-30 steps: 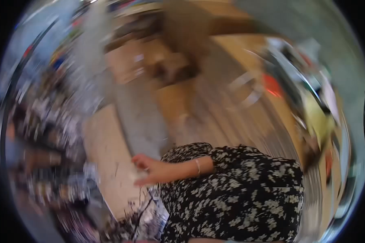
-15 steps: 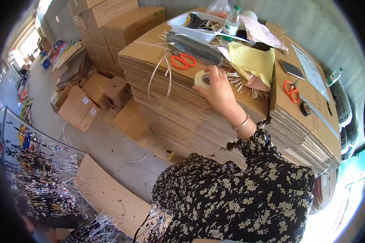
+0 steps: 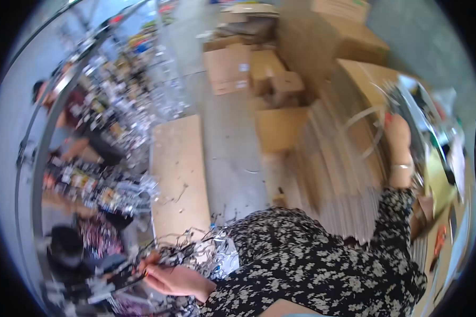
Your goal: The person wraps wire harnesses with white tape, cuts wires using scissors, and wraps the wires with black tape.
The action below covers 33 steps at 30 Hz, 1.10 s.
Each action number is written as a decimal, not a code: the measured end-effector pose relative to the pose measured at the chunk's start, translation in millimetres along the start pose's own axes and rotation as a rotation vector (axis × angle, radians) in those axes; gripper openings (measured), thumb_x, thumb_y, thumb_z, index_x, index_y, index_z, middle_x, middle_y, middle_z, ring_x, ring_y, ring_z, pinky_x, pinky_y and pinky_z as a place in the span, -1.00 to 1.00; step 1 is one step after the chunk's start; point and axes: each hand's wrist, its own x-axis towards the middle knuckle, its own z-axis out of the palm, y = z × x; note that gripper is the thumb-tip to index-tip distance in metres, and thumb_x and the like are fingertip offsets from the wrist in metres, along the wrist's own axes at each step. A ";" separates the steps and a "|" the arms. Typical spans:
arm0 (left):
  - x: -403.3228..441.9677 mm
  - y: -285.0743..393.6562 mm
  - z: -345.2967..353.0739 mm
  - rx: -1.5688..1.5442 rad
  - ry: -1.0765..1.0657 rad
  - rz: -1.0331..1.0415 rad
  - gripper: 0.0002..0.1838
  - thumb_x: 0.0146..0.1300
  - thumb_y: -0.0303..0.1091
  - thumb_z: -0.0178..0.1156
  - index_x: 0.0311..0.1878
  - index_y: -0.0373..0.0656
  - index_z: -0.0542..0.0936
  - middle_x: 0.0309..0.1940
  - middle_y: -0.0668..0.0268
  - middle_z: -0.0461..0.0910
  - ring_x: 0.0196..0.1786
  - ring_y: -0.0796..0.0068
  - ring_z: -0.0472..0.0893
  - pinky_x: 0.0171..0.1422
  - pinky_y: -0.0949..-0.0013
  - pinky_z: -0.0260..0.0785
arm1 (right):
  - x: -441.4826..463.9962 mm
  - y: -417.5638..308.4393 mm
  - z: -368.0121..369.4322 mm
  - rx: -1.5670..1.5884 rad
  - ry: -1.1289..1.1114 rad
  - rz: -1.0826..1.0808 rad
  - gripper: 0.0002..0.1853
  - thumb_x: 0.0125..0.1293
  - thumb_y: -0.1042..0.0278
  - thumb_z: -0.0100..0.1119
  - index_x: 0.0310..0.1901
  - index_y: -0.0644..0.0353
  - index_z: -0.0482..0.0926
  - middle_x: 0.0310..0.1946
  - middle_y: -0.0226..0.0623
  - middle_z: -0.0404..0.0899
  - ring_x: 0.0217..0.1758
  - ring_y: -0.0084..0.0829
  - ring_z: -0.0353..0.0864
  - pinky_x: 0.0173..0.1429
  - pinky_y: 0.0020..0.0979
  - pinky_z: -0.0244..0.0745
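Note:
My left hand (image 3: pixel 172 278) is at the lower left, its thumb and fingers closed on dark wires (image 3: pixel 182 253) in a tangled bundle. My right hand (image 3: pixel 397 136), with a bracelet at the wrist, reaches over the stacked flat cardboard (image 3: pixel 336 174) at the right. It is beside the white strips (image 3: pixel 373 113) and something red. Its fingers are smeared by motion, so their grip cannot be made out. The tape roll cannot be seen.
A tan board (image 3: pixel 180 174) lies left of centre. Wire bundles (image 3: pixel 127 90) hang along a metal frame (image 3: pixel 55 121), with people beyond it. Cartons (image 3: pixel 227 68) stand on the floor at the top. A yellow sheet (image 3: pixel 440 177) and orange-handled scissors (image 3: pixel 439 240) lie at the right.
The view has swung left, putting the cardboard stack farther right. My left hand has come into view at the wires. My right hand remains over the stack; the tape roll is no longer visible.

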 end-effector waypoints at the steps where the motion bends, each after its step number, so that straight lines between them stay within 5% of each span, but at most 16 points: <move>1: -3.3 4.8 -2.0 -0.063 -0.038 -0.005 -0.78 0.55 -0.42 -0.06 0.07 -0.32 0.52 -0.16 0.17 0.63 -0.14 0.46 0.55 0.12 0.35 0.43 | 5.4 14.9 11.7 -0.020 -0.001 -0.044 -0.67 0.37 0.10 0.14 -0.33 0.24 0.58 -0.34 0.14 0.65 -0.26 0.13 0.67 -0.21 0.05 0.56; 8: -5.9 17.2 -14.5 0.050 -0.160 0.012 -0.71 0.54 -0.45 -0.07 0.21 -0.38 0.46 -0.10 0.11 0.67 -0.11 0.39 0.63 0.08 0.32 0.52 | 15.8 35.6 18.7 -0.058 0.059 -0.135 -0.52 0.40 -0.03 0.11 -0.31 0.36 0.53 -0.32 0.25 0.61 -0.23 0.27 0.60 -0.20 0.13 0.46; 14: -2.2 9.5 -20.4 -0.065 -0.196 -0.097 -0.69 0.51 -0.44 0.01 0.19 -0.44 0.44 -0.08 -0.03 0.67 -0.07 0.23 0.69 0.15 0.23 0.52 | 38.8 41.2 17.1 0.039 -0.095 -0.057 -0.70 0.19 0.30 0.19 -0.21 0.42 0.58 -0.23 0.28 0.62 -0.09 0.26 0.61 -0.08 0.02 0.48; 17: -5.4 8.6 -24.9 -0.056 -0.205 -0.117 -0.64 0.52 -0.37 0.02 0.23 -0.44 0.42 -0.08 -0.05 0.67 -0.09 0.21 0.69 0.13 0.22 0.53 | 50.4 49.7 26.5 -0.168 -0.083 -0.104 -0.39 0.30 -0.12 0.27 -0.12 0.48 0.61 -0.22 0.24 0.66 -0.12 0.19 0.65 0.00 -0.06 0.51; 20: -7.7 9.4 -32.4 -0.109 -0.264 -0.136 -0.60 0.52 -0.35 0.02 0.27 -0.45 0.40 -0.08 -0.05 0.67 -0.11 0.21 0.70 0.12 0.23 0.52 | 18.8 -10.4 -50.0 0.205 -0.145 0.037 -0.53 0.21 0.12 0.33 -0.05 0.42 0.62 -0.21 0.14 0.68 -0.14 -0.03 0.71 -0.04 -0.09 0.52; 21: -7.9 7.9 -35.3 -0.121 -0.285 -0.121 -0.54 0.53 -0.33 0.03 0.32 -0.48 0.34 -0.05 -0.13 0.66 -0.18 0.27 0.69 0.01 0.29 0.51 | 7.8 -36.8 -80.5 0.269 -0.207 0.036 -0.46 0.22 0.06 0.38 0.04 0.38 0.62 -0.18 -0.03 0.72 -0.13 -0.31 0.72 -0.04 -0.21 0.56; 24: -8.0 13.1 -42.6 -0.250 -0.408 -0.148 -0.54 0.55 -0.34 -0.01 0.33 -0.51 0.33 -0.06 -0.14 0.66 -0.26 0.32 0.66 -0.07 0.32 0.49 | -11.6 -59.4 -84.6 0.869 0.062 -0.188 -0.53 0.31 0.13 0.32 0.10 0.34 0.62 -0.15 -0.19 0.72 -0.16 -0.43 0.68 -0.06 -0.38 0.57; 28: -6.1 22.5 -53.9 -0.322 -0.541 -0.130 -0.50 0.56 -0.31 -0.03 0.37 -0.51 0.28 -0.10 -0.14 0.66 -0.38 0.37 0.59 -0.20 0.36 0.49 | -100.3 -187.3 -142.0 1.667 -0.542 -0.379 -0.67 0.35 0.26 0.27 -0.02 0.36 0.63 -0.20 -0.26 0.63 -0.24 -0.49 0.58 -0.07 -0.53 0.52; 30: -5.5 33.1 -55.3 -0.324 -0.567 -0.161 -0.50 0.55 -0.30 -0.03 0.37 -0.49 0.30 -0.08 -0.17 0.65 -0.30 0.28 0.66 -0.18 0.35 0.53 | -139.7 -225.8 -141.3 2.033 -1.161 0.140 -0.62 0.22 0.14 0.42 -0.17 0.35 0.62 -0.27 -0.34 0.58 -0.31 -0.51 0.53 -0.14 -0.53 0.49; 32: -8.0 40.6 -56.0 -0.290 -0.575 -0.169 -0.52 0.55 -0.31 -0.03 0.37 -0.48 0.31 -0.06 -0.18 0.65 -0.25 0.23 0.69 -0.13 0.33 0.54 | -181.2 -257.7 -148.0 2.039 -1.450 -0.378 -0.60 0.17 0.11 0.45 -0.25 0.33 0.59 -0.32 -0.40 0.54 -0.38 -0.50 0.46 -0.20 -0.53 0.47; 33: -9.9 41.9 -57.6 -0.291 -0.582 -0.166 -0.54 0.56 -0.32 -0.04 0.36 -0.46 0.34 -0.04 -0.20 0.64 -0.17 0.17 0.71 -0.10 0.33 0.55 | -193.6 -266.4 -146.9 1.983 -1.604 -0.421 -0.66 0.19 0.23 0.44 -0.20 0.34 0.58 -0.30 -0.40 0.55 -0.36 -0.51 0.47 -0.19 -0.53 0.48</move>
